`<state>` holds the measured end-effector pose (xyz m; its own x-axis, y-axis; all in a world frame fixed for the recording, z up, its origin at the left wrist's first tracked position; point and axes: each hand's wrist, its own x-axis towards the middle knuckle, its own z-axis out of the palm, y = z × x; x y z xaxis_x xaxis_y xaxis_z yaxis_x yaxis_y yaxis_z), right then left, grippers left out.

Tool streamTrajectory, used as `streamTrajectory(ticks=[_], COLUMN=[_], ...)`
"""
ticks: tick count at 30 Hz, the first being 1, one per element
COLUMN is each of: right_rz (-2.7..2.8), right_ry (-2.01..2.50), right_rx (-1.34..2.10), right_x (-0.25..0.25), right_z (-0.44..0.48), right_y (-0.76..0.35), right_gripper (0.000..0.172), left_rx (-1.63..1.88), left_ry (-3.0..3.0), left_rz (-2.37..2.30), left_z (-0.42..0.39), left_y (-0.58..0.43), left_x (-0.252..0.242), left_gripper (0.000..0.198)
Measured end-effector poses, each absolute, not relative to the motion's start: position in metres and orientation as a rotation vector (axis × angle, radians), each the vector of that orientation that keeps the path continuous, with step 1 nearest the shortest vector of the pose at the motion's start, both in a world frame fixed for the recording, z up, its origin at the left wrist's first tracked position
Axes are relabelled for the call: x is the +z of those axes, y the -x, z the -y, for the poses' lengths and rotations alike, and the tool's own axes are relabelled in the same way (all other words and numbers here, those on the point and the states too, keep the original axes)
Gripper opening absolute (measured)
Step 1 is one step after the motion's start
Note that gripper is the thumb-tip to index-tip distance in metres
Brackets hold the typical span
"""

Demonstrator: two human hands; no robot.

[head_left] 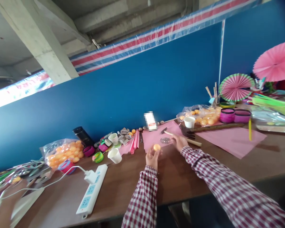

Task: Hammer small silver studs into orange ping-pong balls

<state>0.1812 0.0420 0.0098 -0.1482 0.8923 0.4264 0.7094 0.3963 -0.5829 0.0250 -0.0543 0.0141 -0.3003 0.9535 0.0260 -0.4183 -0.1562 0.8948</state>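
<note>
My left hand (pixel 152 157) is closed around an orange table tennis ball (pixel 157 148), held up over the table's front half. My right hand (pixel 180 143) is beside a small pile of shiny metal bits (pixel 165 140) on pink paper (pixel 150 140). Its fingers are curled together, and whatever is between them is too small or hidden to make out. A hammer (pixel 194 142) with a wooden handle lies behind that hand, which covers part of the handle. I cannot tell whether hand and handle touch.
A white power strip (pixel 92 190) and a paper cup (pixel 114 155) stand left. Bags of orange balls (pixel 67 153) lie at both sides. Pink paper fans (pixel 237 87) stand at right by a blue partition (pixel 133 95). Another person's hand (pixel 16 193) is at far left.
</note>
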Motion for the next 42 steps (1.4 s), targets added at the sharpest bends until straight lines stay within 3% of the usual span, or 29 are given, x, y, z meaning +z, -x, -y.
streamTrajectory(ticks=[8, 14, 21, 31, 38, 42], right_rz=[1.773, 1.742, 1.604, 1.337, 1.285, 1.306], right_ry=[1.204, 1.040, 0.887, 0.875, 0.855, 0.803], right_rx=[0.472, 0.597, 1.044, 1.403, 1.444, 1.472], right_x=[0.013, 0.018, 0.023, 0.022, 0.019, 0.020], right_z=[-0.034, -0.015, 0.006, 0.007, 0.005, 0.006], right_y=[-0.179, -0.163, -0.148, -0.147, -0.147, -0.146], right_gripper=[0.020, 0.021, 0.025, 0.030, 0.031, 0.033], left_rx=[1.642, 1.679, 1.637, 1.649, 1.561, 1.527], left_ry=[-0.465, -0.445, -0.501, -0.377, -0.329, -0.367], left_rz=[-0.740, -0.717, -0.706, -0.654, -0.492, -0.546], left_z=[0.053, 0.050, 0.053, 0.051, 0.057, 0.057], left_y=[-0.011, -0.008, -0.010, -0.008, -0.003, -0.006], left_x=[0.020, 0.015, 0.019, 0.020, 0.030, 0.030], left_gripper=[0.029, 0.019, 0.033, 0.024, 0.059, 0.042])
